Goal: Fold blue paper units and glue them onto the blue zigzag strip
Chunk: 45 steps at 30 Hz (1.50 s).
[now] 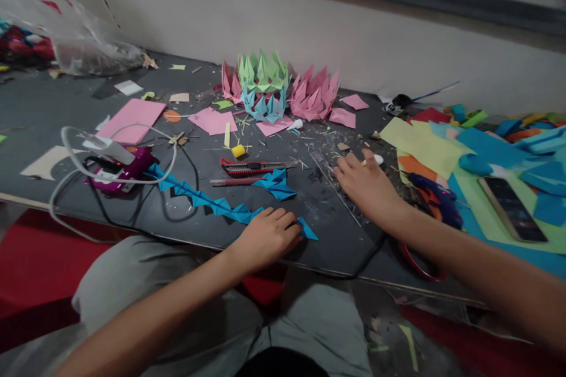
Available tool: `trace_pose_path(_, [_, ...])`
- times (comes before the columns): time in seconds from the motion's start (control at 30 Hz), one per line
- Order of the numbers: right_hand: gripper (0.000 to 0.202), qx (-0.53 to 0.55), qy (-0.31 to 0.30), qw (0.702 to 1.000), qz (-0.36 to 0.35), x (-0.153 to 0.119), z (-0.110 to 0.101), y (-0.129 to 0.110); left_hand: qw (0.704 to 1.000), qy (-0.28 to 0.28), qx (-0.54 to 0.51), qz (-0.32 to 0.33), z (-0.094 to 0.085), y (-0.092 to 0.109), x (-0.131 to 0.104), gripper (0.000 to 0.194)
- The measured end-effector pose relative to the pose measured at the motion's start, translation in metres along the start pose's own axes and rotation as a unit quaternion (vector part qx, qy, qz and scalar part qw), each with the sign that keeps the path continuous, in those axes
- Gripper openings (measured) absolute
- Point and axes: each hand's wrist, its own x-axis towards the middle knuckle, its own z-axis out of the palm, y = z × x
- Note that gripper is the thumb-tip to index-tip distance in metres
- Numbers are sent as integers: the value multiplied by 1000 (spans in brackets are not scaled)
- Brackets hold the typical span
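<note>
My left hand (272,235) rests palm down over the right part of a blue folded-paper chain (221,207), its fingers bent and pressed on the strip near the table's front edge. The chain's pointed tip shows just right of those fingers. My right hand (365,185) reaches over a clear ruler (331,179), fingers spread and touching or just above its upper part. A small white-and-yellow item (375,160) lies beside that hand. Between the hands, a blue folded piece (277,184) sits by a brown pencil-like stick (234,182) and a red cutter (256,166).
Pink (315,94) and green (264,73) folded-paper crowns stand by the wall. A purple power box (121,174) with looping cables lies left. At right are a glue gun (435,197), coloured paper (424,150) and a phone (513,209). Scraps litter the table (186,253).
</note>
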Motion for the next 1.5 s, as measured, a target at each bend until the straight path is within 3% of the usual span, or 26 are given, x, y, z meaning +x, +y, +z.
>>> trace_pose_path(0.13, [20, 73, -26, 997, 12, 15, 0, -39, 1000, 16, 9, -3, 3, 1, 0, 17])
trace_pose_path(0.23, [30, 225, -4, 974, 17, 25, 13, -62, 999, 31, 20, -8, 4, 2, -1, 16])
trace_pose_path(0.33, [38, 298, -11, 954, 36, 28, 28, -69, 999, 34, 21, -13, 3, 3, -3, 17])
trace_pose_path(0.57, [35, 382, 11, 919, 94, 10, 27, -53, 998, 26, -31, -52, 1, 0, -3, 14])
trace_pose_path(0.73, [20, 424, 25, 891, 160, -26, 15, -38, 992, 18, -81, -91, 0, -1, 0, 13])
trace_pose_path(0.9, [20, 451, -57, 865, 214, -69, 6, -27, 989, 38, -110, -87, 0, -1, -1, 12])
trace_pose_path(1.03, [22, 467, -104, 843, 244, -89, 1, -25, 985, 67, -129, -90, 0, -1, -2, 15])
trace_pose_path(1.3, [25, 486, -187, 826, 217, -90, -3, -27, 980, 95, -155, -77, -3, -1, 1, 16])
trace_pose_path(1.5, [19, 448, -195, 850, 197, -81, -5, -33, 981, 78, -158, -79, -4, -1, 1, 16])
